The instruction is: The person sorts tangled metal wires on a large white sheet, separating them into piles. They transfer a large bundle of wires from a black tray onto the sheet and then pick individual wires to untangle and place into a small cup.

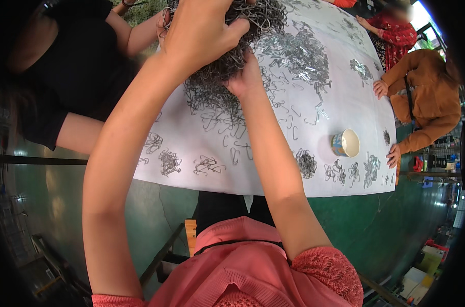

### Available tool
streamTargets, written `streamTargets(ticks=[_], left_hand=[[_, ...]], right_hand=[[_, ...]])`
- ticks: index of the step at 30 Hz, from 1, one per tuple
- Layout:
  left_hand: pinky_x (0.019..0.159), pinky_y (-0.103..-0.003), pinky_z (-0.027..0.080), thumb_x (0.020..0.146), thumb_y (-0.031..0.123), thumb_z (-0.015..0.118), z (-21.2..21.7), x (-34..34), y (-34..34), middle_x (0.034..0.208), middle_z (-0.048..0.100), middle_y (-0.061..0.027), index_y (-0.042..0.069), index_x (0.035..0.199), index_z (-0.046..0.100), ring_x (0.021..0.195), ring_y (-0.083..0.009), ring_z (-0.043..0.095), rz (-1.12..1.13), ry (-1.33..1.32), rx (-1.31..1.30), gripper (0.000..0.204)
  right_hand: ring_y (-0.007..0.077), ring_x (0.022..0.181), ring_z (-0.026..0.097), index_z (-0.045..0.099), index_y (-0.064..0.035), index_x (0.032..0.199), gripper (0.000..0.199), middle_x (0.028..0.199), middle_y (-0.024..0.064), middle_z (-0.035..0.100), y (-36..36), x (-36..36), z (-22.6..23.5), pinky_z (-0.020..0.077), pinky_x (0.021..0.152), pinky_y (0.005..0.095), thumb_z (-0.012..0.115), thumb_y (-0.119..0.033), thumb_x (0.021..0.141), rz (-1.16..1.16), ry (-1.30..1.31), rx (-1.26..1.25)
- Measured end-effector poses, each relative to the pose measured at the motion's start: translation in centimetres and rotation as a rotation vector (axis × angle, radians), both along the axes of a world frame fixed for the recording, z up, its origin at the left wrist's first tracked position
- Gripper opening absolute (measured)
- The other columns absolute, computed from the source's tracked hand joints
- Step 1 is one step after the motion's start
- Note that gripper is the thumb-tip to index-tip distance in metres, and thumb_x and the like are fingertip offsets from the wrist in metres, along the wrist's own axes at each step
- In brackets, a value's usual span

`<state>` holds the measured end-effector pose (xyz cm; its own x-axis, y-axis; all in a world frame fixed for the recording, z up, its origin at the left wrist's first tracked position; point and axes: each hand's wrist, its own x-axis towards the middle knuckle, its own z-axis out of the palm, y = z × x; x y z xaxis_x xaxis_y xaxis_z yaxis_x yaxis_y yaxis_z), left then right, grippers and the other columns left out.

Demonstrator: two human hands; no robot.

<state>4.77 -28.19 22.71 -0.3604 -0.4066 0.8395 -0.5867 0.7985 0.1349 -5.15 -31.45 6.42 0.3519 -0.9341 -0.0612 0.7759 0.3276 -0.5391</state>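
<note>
A big tangled clump of grey wire hooks (242, 46) is lifted over the white sheet (273, 179) that covers the table. My left hand (202, 30) grips the clump from above, fingers closed over its top. My right hand (245, 79) holds it from underneath, mostly hidden by wire. Loose hooks hang down from the clump and lie on the sheet below it (217, 117). Both forearms reach up from a pink top at the lower edge.
Small bundles of hooks (168, 162) sit in a row along the sheet's near edge, with a shinier heap (299, 53) farther back. A paper cup (346, 143) stands at the right. A person in black sits left, others in brown and red right.
</note>
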Motion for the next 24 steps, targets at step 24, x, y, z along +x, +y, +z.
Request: streamTargets(ticks=[24], left_hand=[[0.077, -0.037, 0.039, 0.062, -0.002, 0.06, -0.1, -0.4, 0.1, 0.085, 0.047, -0.0126, 0.004, 0.086, 0.052, 0.086, -0.0306, 0.047, 0.046, -0.03, -0.016, 0.026]], right_hand=[[0.0375, 0.137, 0.023, 0.007, -0.0081, 0.148, 0.07, 0.151, 0.0172, 0.019, 1.1, -1.8, 1.1, 0.0142, 0.105, 0.0658, 0.026, -0.052, 0.097, 0.021, 0.054, 0.063]])
